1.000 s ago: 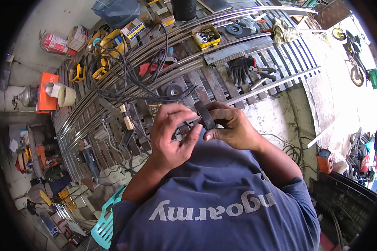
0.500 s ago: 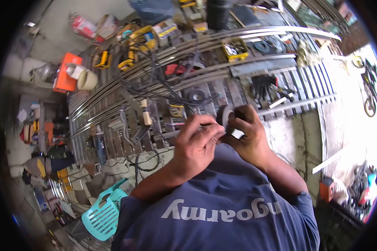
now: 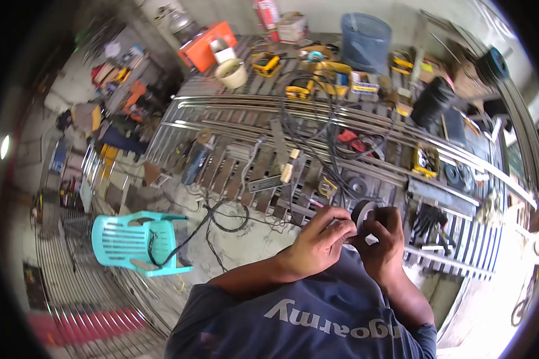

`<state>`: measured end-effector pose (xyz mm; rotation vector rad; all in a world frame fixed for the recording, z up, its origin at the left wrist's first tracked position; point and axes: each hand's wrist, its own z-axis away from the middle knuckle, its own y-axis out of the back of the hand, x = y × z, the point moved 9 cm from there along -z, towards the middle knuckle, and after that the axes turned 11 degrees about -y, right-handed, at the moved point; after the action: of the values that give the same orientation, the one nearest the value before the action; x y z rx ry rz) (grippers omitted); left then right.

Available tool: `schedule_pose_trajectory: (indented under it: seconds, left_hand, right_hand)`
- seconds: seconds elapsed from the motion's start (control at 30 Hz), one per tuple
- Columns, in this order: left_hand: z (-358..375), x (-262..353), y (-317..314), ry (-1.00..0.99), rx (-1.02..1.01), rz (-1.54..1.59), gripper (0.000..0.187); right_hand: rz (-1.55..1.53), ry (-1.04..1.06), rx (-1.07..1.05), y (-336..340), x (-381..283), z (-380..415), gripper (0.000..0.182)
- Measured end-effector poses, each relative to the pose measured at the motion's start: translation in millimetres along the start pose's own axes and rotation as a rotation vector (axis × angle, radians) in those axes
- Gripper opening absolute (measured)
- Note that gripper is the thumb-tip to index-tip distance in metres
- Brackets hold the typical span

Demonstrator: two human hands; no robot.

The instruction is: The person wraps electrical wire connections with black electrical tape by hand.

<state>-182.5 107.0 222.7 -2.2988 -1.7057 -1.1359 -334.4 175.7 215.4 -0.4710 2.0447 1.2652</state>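
Observation:
My right hand grips a dark ring-shaped roll of tape, its fingers curled around and into the ring. Close against the roll's near left edge, my left hand is closed in a pinch. Whatever lies between those left fingertips is too small to make out. Both hands are held in front of my chest, above the near edge of the slatted metal bench. Just beyond them on the slats lie a round disc and a yellow tape measure.
Long metal bars and black cables cross the bench. Black gloves lie to the right, a yellow box farther back. A turquoise plastic chair stands at left. Behind it, a person appears to be bending.
My view has swung left, bringing the whole chair and more floor into sight. The hands keep nearly the same hold beside the roll.

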Motion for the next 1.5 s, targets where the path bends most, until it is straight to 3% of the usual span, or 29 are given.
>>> schedule_pose_trajectory:
  seconds: [0.2,0.23,0.3,0.4,0.6,0.7,0.9,1.1,1.5]
  left_hand:
    - [7.3,-11.2,58.3,0.204,0.185,-0.147,0.043]
    - [6.1,-13.5,66.5,0.257,0.202,-0.1,0.042]
    - [5.8,-13.7,81.8,0.184,0.243,-0.077,0.035]
    - [15.5,-11.9,94.3,0.313,0.324,0.001,0.03]
    - [-2.5,27.9,101.1,0.107,0.185,-0.323,0.025]
    - [-4.3,35.3,95.8,0.007,0.151,-0.417,0.027]
    - [-15.8,43.8,83.8,-0.011,-0.003,-0.539,0.032]
    - [-18.0,43.1,67.5,-0.106,-0.072,-0.59,0.032]
    - [-26.8,38.4,59.9,-0.096,-0.058,-0.538,0.03]
  right_hand:
    - [-0.222,0.02,-0.21,-39.9,-13.2,-25.1,0.051]
    - [-0.232,-0.01,-0.328,-49.5,-15.3,-29.2,0.053]
    - [-0.263,0.036,-0.337,-54.6,-30.0,-34.6,0.052]
    - [-0.413,0.036,-0.404,-69.1,-31.2,-37.3,0.053]
    - [-0.592,0.019,-0.474,-78.1,-36.2,-35.7,0.049]
    - [-0.485,0.157,-0.43,-72.2,-42.9,-38.0,0.048]
    - [-0.321,0.215,-0.368,-54.4,-50.1,-39.9,0.047]
    - [-0.205,0.195,-0.286,-41.0,-44.0,-38.4,0.044]
    - [-0.089,0.206,-0.235,-24.5,-47.4,-34.6,0.038]
